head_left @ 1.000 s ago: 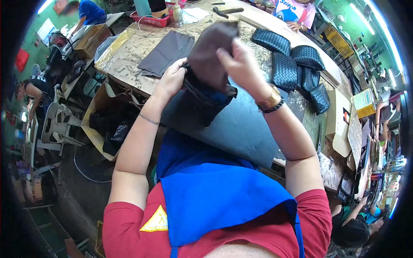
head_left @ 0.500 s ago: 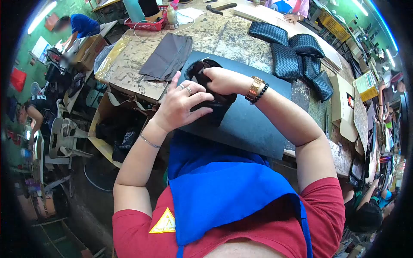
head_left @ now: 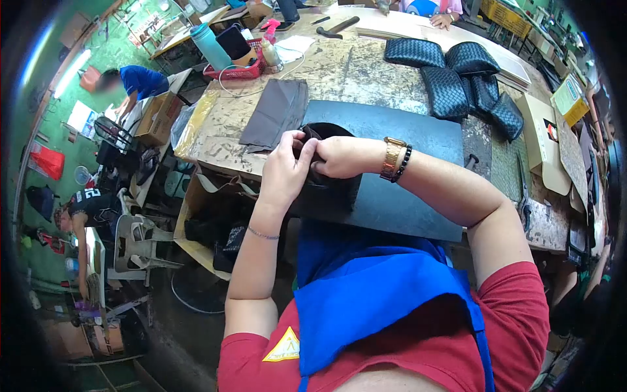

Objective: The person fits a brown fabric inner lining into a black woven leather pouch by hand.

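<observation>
Both my hands are at a black, rounded leather piece with dark brown lining (head_left: 326,196), on a dark board (head_left: 408,170) at the table's near edge. My left hand (head_left: 286,166) pinches the dark material at its upper rim, thumb against fingers. Close beside it, my right hand (head_left: 346,157) is closed on the same rim, with the fingers curled in. The hands hide much of the piece, so its full shape is not visible. Left of the board lie flat dark brown lining pieces (head_left: 275,114).
Several black woven pouches (head_left: 444,91) are grouped at the right. A hammer (head_left: 338,28) lies at the back, near a red basket (head_left: 255,62) with a teal bottle (head_left: 210,47). An open cardboard box (head_left: 545,144) stands far right. Other people work at nearby tables.
My left hand's spread fingers have closed into a pinch on the rim, beside my right hand. The whole view has tilted, and things appear shifted to the right.
</observation>
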{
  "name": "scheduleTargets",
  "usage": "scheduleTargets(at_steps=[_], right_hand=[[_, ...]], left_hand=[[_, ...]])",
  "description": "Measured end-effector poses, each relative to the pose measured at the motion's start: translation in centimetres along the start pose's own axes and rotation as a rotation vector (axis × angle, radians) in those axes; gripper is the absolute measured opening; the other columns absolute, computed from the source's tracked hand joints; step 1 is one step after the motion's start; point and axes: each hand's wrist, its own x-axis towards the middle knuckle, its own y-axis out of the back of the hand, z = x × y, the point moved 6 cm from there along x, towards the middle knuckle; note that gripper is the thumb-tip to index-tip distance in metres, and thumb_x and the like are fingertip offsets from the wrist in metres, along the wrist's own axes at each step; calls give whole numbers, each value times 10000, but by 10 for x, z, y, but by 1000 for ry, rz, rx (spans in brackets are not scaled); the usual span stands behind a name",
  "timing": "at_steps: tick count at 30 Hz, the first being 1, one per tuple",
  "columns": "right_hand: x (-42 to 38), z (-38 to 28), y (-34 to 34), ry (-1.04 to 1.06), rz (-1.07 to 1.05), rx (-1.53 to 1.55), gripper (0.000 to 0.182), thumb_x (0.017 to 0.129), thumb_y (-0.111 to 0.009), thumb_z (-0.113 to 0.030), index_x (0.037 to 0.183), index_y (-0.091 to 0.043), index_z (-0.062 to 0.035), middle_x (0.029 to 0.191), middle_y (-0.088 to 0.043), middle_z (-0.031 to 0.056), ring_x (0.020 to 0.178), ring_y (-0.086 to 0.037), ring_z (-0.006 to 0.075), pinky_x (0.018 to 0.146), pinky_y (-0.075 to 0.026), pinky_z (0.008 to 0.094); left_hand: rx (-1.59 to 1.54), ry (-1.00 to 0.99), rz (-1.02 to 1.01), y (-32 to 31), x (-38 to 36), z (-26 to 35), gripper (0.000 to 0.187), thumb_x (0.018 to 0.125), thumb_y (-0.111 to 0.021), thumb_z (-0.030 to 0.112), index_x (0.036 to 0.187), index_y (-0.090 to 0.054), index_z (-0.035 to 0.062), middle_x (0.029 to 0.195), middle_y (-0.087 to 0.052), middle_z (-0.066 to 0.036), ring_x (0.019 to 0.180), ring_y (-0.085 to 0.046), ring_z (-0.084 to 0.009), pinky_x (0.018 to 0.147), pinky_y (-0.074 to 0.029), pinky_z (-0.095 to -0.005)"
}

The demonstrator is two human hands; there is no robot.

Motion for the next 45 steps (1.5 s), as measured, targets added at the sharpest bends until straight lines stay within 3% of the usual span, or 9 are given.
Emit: scheduleTargets(at_steps=[6,11,14,21,25,28,33,36,45], right_hand=[[-9,11,2,16,46,46,383,917,-531,-315,949,-641,51,861,-662,270,866,-641,441,815,-498,490],[-27,6,28,125,452,25,196,872,-653,-209,851,-636,-15,802,-643,172,803,-632,361,741,-504,441],[-28,11,31,129,576,90,162,852,-692,-191,826,-641,-39,802,-650,139,785,-642,335,735,-514,415],[-39,10,42,332,769,-222,110,853,-691,-185,867,-701,-76,892,-690,102,848,-673,290,773,-531,396],[-33,24,44,480,881,-331,115,843,-692,-182,848,-706,-67,957,-713,111,862,-681,297,790,-540,385],[-9,51,38,233,534,-73,131,828,-697,-184,859,-705,-57,923,-717,127,817,-686,310,763,-546,382],[-11,57,39,133,513,87,197,845,-730,-239,859,-716,-43,787,-706,140,692,-683,261,655,-528,347],[-11,66,37,88,500,185,241,834,-743,-289,851,-724,-49,768,-700,150,697,-683,263,673,-528,354],[-14,76,32,57,602,269,218,826,-757,-263,858,-731,-49,708,-686,116,623,-637,167,613,-509,314]], left_hand=[[-25,95,-56,-7,-1,-10,263,915,-638,251,997,-713,13,837,-717,-177,769,-712,-301,687,-551,-345],[165,52,-27,-4,-3,-6,205,879,-636,215,970,-735,60,822,-719,-152,769,-703,-305,767,-547,-413],[429,-231,92,0,-5,9,219,876,-657,222,967,-726,35,748,-702,-127,688,-676,-276,835,-496,-417],[536,-155,61,7,0,25,165,831,-702,202,933,-746,80,1201,-668,-86,1065,-631,-278,949,-465,-455],[138,-359,-19,-5,16,0,116,788,-722,113,856,-747,23,1179,-679,-175,1071,-656,-294,957,-490,-373],[-160,-118,-160,-13,26,-20,135,812,-728,112,880,-739,-4,1114,-706,-185,1004,-692,-252,904,-517,-344],[-246,75,-224,-21,24,-42,192,842,-740,149,907,-720,-31,954,-724,-133,855,-680,-185,796,-523,-304],[-270,-198,-87,-14,23,-28,187,844,-745,160,880,-720,-22,947,-726,-129,857,-682,-186,784,-524,-304],[-233,-109,-11,-14,23,-27,164,835,-748,140,842,-727,-23,903,-729,-110,853,-665,-135,794,-514,-279]])
